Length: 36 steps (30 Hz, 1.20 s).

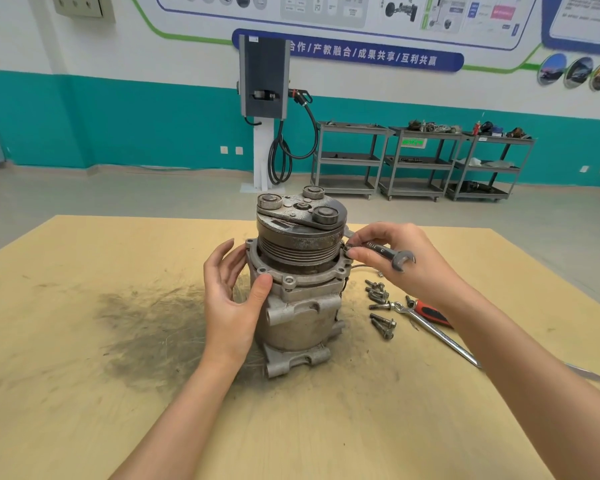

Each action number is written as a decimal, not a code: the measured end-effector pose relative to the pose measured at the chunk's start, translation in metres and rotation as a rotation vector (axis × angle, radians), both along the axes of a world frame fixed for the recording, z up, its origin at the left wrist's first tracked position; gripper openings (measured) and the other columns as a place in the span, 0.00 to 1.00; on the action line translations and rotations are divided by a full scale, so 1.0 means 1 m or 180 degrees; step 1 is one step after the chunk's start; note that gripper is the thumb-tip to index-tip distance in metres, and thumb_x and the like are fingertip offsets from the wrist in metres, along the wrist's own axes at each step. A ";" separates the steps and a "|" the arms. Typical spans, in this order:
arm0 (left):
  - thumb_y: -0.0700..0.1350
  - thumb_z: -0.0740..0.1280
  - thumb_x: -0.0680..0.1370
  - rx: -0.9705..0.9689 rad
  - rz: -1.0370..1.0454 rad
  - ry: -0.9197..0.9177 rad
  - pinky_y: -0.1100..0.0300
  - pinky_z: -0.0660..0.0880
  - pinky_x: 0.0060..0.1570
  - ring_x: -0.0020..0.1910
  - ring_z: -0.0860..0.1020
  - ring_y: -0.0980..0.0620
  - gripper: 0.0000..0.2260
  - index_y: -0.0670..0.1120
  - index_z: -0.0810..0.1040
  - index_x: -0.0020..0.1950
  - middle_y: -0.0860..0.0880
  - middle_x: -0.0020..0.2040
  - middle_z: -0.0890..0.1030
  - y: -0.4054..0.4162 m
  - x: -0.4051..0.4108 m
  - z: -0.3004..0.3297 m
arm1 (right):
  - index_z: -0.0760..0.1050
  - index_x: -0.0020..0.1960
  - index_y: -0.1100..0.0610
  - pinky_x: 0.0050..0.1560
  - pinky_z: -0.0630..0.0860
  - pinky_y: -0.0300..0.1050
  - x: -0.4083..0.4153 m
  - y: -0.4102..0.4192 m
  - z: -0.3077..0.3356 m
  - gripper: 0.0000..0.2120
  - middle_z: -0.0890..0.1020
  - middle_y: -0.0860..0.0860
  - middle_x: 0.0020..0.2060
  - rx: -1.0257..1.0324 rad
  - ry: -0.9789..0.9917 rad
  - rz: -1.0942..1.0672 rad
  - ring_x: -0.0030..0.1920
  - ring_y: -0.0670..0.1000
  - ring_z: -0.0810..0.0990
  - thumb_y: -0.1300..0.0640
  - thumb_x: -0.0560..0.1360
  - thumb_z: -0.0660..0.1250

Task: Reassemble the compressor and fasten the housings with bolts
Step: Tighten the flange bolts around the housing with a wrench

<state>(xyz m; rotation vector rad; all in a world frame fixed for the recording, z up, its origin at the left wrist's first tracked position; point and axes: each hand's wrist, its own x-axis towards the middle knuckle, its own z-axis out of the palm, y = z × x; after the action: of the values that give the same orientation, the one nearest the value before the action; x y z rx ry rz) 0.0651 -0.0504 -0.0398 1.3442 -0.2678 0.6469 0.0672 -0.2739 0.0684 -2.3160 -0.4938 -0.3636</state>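
While two bare forearms reach in from the bottom edge, the nearest thing is a tan wooden table point(84, 393), smudged with a dark greasy patch on its left half. Standing upright at the table's centre is the compressor point(298, 289), its grooved pulley and clutch plate on top, its grey aluminium housings stacked below. The left hand point(231, 299) steadies it, fingers fairly straight against the left side and thumb pressed on the flange rim, wrapped round nothing. The right hand point(400, 263) pinches a small open-ended wrench point(383, 252) between thumb and fingertips, one end reaching into the gap under the pulley at the flange's right side; whether it is seated on a bolt head there cannot be told. Just right of the compressor lie loose bolts point(380, 308) (several, so fastening looks far from finished), then a long wrench point(437, 332) and a red-handled tool point(432, 313) partly under the right forearm. To do this step well, the wrench jaws should sit fully square on the bolt head before turning, with short swings in the tight space, and bolts snugged evenly around the flange. Farther off, grey tool carts point(420, 161) stand against a teal and white wall beside a wall-mounted charging unit point(264, 77).
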 end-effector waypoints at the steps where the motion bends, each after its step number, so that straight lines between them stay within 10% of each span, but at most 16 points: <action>1: 0.56 0.73 0.69 0.0002 0.0000 -0.0002 0.55 0.67 0.71 0.69 0.73 0.55 0.30 0.55 0.67 0.68 0.49 0.68 0.75 0.000 0.000 0.000 | 0.81 0.51 0.54 0.51 0.78 0.40 0.000 0.001 0.000 0.07 0.83 0.46 0.45 -0.0045 -0.0046 -0.0023 0.48 0.46 0.81 0.53 0.74 0.71; 9: 0.58 0.73 0.68 0.0027 0.0005 -0.0043 0.55 0.67 0.71 0.69 0.73 0.55 0.30 0.56 0.67 0.67 0.50 0.67 0.75 0.001 0.001 -0.001 | 0.82 0.52 0.54 0.44 0.71 0.22 0.002 0.003 -0.007 0.10 0.82 0.45 0.46 0.0005 -0.0220 -0.0277 0.47 0.41 0.79 0.52 0.73 0.73; 16: 0.65 0.75 0.67 0.0037 0.0022 -0.0042 0.57 0.68 0.70 0.69 0.73 0.55 0.33 0.56 0.67 0.67 0.49 0.68 0.75 0.001 0.002 -0.002 | 0.81 0.56 0.58 0.56 0.79 0.51 -0.001 0.003 -0.010 0.10 0.83 0.51 0.50 0.0270 -0.0071 0.0040 0.51 0.48 0.81 0.56 0.77 0.69; 30: 0.57 0.71 0.69 0.0085 0.0030 -0.0056 0.61 0.69 0.69 0.69 0.73 0.56 0.30 0.52 0.66 0.68 0.49 0.67 0.75 0.001 0.002 -0.001 | 0.81 0.46 0.56 0.42 0.77 0.41 0.009 0.007 -0.030 0.06 0.84 0.49 0.42 0.1388 0.0152 -0.0028 0.42 0.46 0.82 0.54 0.73 0.74; 36: 0.57 0.71 0.69 0.0087 0.0035 -0.0050 0.62 0.69 0.68 0.69 0.73 0.56 0.31 0.51 0.66 0.69 0.51 0.67 0.75 0.001 0.002 -0.001 | 0.81 0.54 0.54 0.53 0.81 0.47 0.009 0.004 -0.041 0.06 0.85 0.49 0.49 0.1755 0.0297 0.0216 0.51 0.48 0.83 0.57 0.78 0.68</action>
<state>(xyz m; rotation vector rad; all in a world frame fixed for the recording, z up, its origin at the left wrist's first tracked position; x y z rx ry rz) 0.0671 -0.0498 -0.0407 1.3680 -0.2830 0.6651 0.0764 -0.2694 0.0272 -1.7692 -0.3680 -0.3105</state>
